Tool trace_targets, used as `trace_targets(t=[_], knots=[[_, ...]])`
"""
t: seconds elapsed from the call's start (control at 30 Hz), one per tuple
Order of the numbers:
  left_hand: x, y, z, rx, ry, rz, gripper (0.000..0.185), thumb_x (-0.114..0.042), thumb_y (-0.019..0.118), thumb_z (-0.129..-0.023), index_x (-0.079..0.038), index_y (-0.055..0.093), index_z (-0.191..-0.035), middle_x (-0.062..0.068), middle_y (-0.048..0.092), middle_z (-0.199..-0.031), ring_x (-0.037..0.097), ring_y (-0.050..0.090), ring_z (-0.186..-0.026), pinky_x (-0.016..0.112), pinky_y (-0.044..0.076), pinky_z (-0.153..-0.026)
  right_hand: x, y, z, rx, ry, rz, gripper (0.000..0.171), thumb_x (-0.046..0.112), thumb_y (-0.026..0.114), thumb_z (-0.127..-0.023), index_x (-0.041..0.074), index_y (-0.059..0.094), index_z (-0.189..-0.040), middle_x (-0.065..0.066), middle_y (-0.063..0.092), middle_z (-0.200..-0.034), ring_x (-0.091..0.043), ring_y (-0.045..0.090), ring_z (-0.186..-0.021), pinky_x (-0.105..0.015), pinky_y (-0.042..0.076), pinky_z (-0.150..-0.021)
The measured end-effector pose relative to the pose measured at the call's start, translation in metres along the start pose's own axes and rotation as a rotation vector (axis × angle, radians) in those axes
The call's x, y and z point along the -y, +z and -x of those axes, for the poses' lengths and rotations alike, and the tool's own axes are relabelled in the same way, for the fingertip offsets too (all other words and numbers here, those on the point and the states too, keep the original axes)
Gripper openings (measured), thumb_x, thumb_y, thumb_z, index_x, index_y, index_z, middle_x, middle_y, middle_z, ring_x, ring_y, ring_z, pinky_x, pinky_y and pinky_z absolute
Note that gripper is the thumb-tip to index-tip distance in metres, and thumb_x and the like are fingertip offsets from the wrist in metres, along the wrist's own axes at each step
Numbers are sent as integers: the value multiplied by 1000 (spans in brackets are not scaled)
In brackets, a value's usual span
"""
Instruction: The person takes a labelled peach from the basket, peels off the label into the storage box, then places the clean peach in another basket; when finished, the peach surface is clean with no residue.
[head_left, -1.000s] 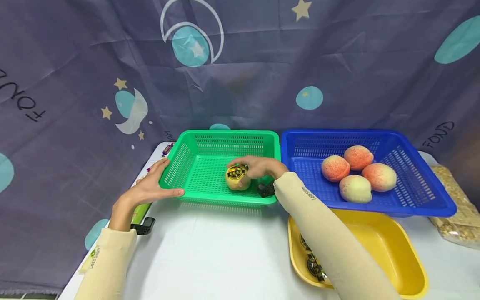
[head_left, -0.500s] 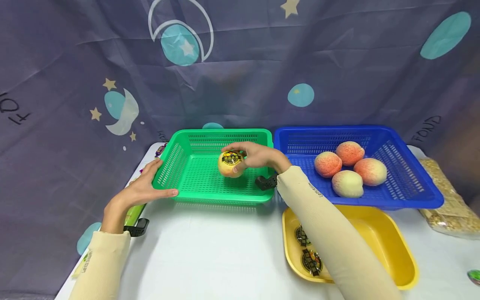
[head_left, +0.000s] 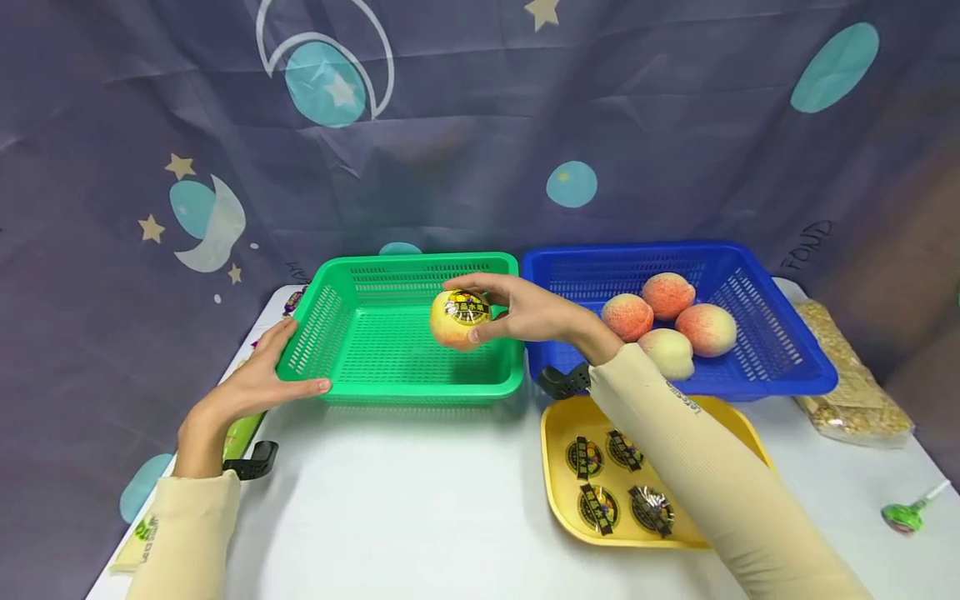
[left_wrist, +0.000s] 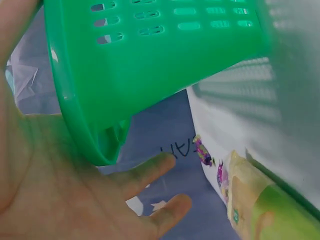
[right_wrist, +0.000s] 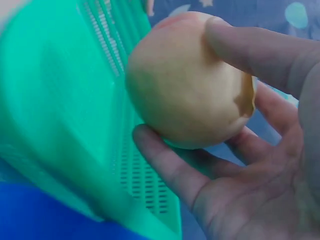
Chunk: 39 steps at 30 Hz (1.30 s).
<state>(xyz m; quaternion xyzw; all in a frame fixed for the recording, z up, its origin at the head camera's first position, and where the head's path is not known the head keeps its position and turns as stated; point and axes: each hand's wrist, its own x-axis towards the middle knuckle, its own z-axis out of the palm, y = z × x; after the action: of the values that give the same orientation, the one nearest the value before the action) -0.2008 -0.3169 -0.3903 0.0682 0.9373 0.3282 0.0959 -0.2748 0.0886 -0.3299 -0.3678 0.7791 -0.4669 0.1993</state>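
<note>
**Green basket, one peach held above it**

Green plastic fills the middle of your view: a slotted basket (head_left: 405, 333) on a white table (head_left: 420, 500). Your right hand (head_left: 525, 312) pinches a stickered peach (head_left: 459, 319) between thumb and fingertips, held in the air over the basket's right half, clear of its floor. Your left hand (head_left: 258, 383) lies flat and open against the basket's left front corner, steadying it.

To the right, touching the green rim, a blue basket (head_left: 757, 375) holds four more peaches (head_left: 667, 321). In front sits a yellow tray (head_left: 558, 492) with four round stickers (head_left: 615, 483).

Risks, as a judgement: the grip covers only part of the fruit, so a round peach could roll out of your fingers and bounce off the rim. Your right sleeve (head_left: 697, 467) crosses above the tray and might brush stickers loose. Lifting your left hand could let the light basket slide.
</note>
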Motion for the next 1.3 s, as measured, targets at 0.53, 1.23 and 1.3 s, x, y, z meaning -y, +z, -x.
trace_targets(t=[0.53, 1.23, 1.3], knots=[[-41, 35, 26, -363, 234, 17, 60, -24, 82, -86, -14, 56, -139, 18, 41, -147, 45, 23, -142, 74, 13, -100, 14, 38, 53, 61, -48, -72, 68, 6, 75, -89, 19, 50, -150, -1, 53, -149, -21, 56, -126, -47, 56, -96], [-79, 92, 30, 471, 278, 89, 45, -37, 76, -91, -9, 63, -123, 9, 66, -115, 16, 64, -94, 30, 52, -80, -12, 80, 69, 342, 65, 127, 70, 16, 79, -86, 22, 50, -150, 2, 54, -149, -15, 53, -125, -34, 55, -93], [-79, 99, 27, 450, 265, 91, 48, -37, 77, -90, -9, 61, -126, 8, 66, -118, 19, 64, -98, 33, 51, -82, -16, 83, 66, 333, 64, 179, 70, 15, 80, -85, 20, 51, -149, 1, 54, -149, -16, 53, -128, -35, 51, -101]])
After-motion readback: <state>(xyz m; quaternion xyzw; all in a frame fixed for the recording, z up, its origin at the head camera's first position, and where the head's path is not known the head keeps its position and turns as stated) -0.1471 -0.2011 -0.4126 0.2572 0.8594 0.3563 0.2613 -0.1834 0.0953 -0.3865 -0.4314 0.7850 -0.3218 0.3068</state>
